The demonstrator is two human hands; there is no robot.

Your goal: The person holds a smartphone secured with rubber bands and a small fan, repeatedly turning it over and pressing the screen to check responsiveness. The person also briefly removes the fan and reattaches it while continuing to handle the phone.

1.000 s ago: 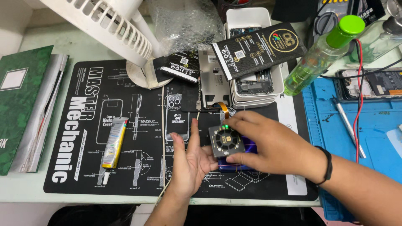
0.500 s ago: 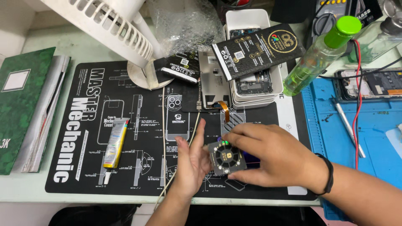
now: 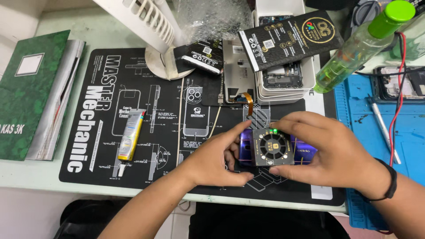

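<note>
Phone [image 3: 305, 150] and square black fan module [image 3: 273, 147] are found at the six o'clock edge of the black mat [image 3: 102, 110] on the desk [image 3: 44, 172], the purple phone's long axis running nine to three o'clock. The module is pinched on top of it by the right hand [image 3: 336, 152], reaching in from three o'clock. The phone's nine o'clock end is gripped by the left hand [image 3: 212, 161], and the right hand is nearer the module.

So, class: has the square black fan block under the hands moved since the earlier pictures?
Yes. The fan block has slid down the black mat toward the person, away from the orange ribbon cable.
</note>
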